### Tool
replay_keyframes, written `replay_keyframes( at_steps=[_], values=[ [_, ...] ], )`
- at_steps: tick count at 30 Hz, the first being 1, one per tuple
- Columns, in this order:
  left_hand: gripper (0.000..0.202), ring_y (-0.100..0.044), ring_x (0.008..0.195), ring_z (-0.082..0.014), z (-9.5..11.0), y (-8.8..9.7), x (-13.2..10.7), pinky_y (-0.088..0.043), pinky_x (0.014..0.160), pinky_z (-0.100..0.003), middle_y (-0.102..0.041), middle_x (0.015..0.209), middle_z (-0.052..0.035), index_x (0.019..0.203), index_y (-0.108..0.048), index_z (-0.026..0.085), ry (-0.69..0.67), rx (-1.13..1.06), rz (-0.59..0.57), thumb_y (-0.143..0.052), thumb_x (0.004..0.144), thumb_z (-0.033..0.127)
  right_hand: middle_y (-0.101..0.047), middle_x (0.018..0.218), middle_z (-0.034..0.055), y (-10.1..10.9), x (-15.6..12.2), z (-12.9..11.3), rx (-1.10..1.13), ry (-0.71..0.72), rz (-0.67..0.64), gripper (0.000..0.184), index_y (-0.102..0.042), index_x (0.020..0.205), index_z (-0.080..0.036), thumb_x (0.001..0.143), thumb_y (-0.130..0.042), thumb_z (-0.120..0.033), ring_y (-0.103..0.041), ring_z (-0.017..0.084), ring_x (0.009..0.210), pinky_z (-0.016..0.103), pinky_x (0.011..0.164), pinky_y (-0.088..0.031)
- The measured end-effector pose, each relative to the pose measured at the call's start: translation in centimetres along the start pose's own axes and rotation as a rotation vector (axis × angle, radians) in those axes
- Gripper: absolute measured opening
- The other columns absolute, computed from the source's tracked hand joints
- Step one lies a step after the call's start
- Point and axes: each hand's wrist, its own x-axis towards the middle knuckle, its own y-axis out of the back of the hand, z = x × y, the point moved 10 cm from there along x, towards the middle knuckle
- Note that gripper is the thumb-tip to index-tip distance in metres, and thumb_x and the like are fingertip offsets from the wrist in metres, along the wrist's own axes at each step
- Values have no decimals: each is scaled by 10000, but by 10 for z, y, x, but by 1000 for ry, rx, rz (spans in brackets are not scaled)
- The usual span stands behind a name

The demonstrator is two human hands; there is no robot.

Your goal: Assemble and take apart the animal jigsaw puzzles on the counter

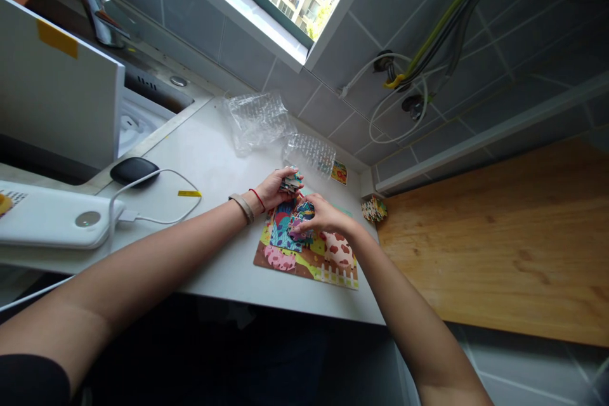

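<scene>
A pale wooden worktop (499,235) fills the right of the scene, butting against a white counter (214,165) under a grey-tiled wall and window. Both bare forearms stretch forward across the counter's near edge and meet over a colourful, partly assembled rectangular jigsaw puzzle (309,263) lying flat near the counter's right end. Crumpled clear bubble wrap (257,119) lies beyond the puzzle against the wall. A white oblong power bank (52,222) and a black oval mouse (134,170) sit well to the left. The left hand (278,189), wrist ringed by a beige band and a red string, is closed around a small stack of loose puzzle pieces (291,183) just above the puzzle's far edge. The right hand (320,216) arches palm-down, fingers bent close together, tips on a blue-and-purple puzzle piece (302,228) on the board; whether it grips or only presses cannot be told. A small heap of spare pieces (373,208) rests at the counter's corner.
</scene>
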Motion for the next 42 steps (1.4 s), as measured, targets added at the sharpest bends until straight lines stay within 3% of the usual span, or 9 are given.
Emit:
replay_keyframes(
  at_steps=[8,13,20,23,28,36,42],
  values=[
    [166,-693,598,-144,0,-4,-3,-591,569,-248,-717,745,-21,844,-636,153,-47,56,-7,-794,795,172,-579,1092,53,1,5,3,-86,23,-27,725,-694,1176,-224,561,-995,-464,-573,307,1136,436,1017,-494],
    [191,-695,614,-147,1,-4,-4,-611,618,-275,-721,771,-23,855,-637,156,-63,74,-5,-813,783,176,-569,1148,48,12,-4,3,-46,-1,94,706,-683,1106,-220,516,-1004,-435,-573,284,1123,417,1012,-480],
    [215,-689,606,-144,1,-3,-4,-611,616,-275,-708,757,-18,843,-634,155,-67,90,1,-831,765,189,-669,898,-17,16,-20,8,223,-1,118,575,-648,966,-216,559,-956,-480,-602,216,862,323,797,-466],
    [239,-689,604,-141,2,-4,-4,-599,597,-258,-702,750,-11,838,-631,158,-75,96,2,-848,745,198,-662,858,-29,20,-31,17,305,-64,164,611,-622,970,-224,532,-968,-474,-595,199,824,314,776,-455],
    [220,-684,603,-143,2,-5,-4,-590,573,-253,-694,741,-14,837,-633,156,-79,114,1,-832,755,200,-679,867,-18,18,-41,15,444,-85,125,630,-637,989,-215,522,-977,-469,-618,197,812,320,771,-471],
    [219,-690,614,-151,2,-6,-5,-580,550,-253,-699,761,-18,827,-627,154,-73,136,-8,-826,750,203,-716,880,-11,61,-49,13,485,14,359,554,-669,959,-216,553,-991,-413,-656,190,799,322,784,-507],
    [237,-691,616,-151,1,-6,-3,-583,559,-255,-696,751,-13,823,-627,160,-72,144,-15,-842,740,214,-731,859,-9,77,-63,10,586,14,386,572,-673,983,-211,539,-1005,-352,-651,179,752,313,746,-517]
  ],
)
